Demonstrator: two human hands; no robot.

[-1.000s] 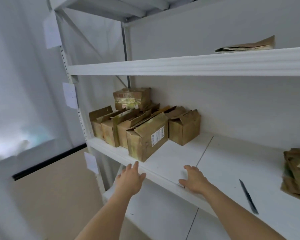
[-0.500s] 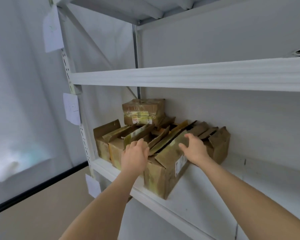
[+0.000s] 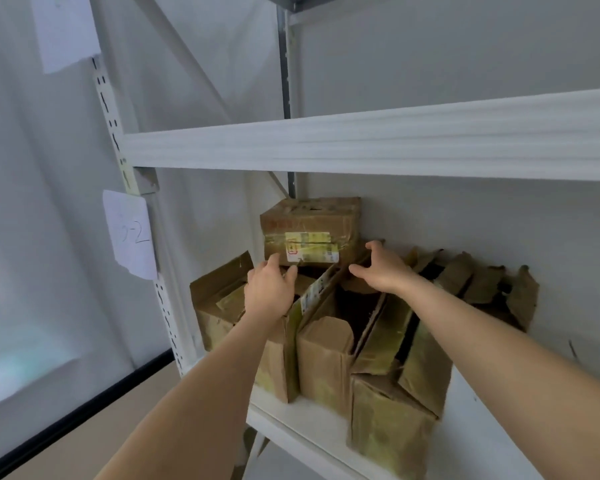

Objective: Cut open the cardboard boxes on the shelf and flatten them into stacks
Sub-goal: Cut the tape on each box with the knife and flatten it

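Several brown cardboard boxes with open flaps crowd the left end of the white shelf. A closed, taped box with a yellow label sits on top of them at the back. My left hand reaches up to its lower left corner, fingers spread, fingertips at the box's bottom edge. My right hand is spread wide just right of that box's lower right corner, above the open flaps. Neither hand holds anything that I can see.
The upper shelf beam runs across just above the closed box. A slotted upright post with paper labels stands at the left. The back wall is close behind the boxes. A lower shelf lies beneath.
Both hands rose from the shelf's front edge, passed over the front open box, and now reach the closed top box at the back. The view has moved closer and left.
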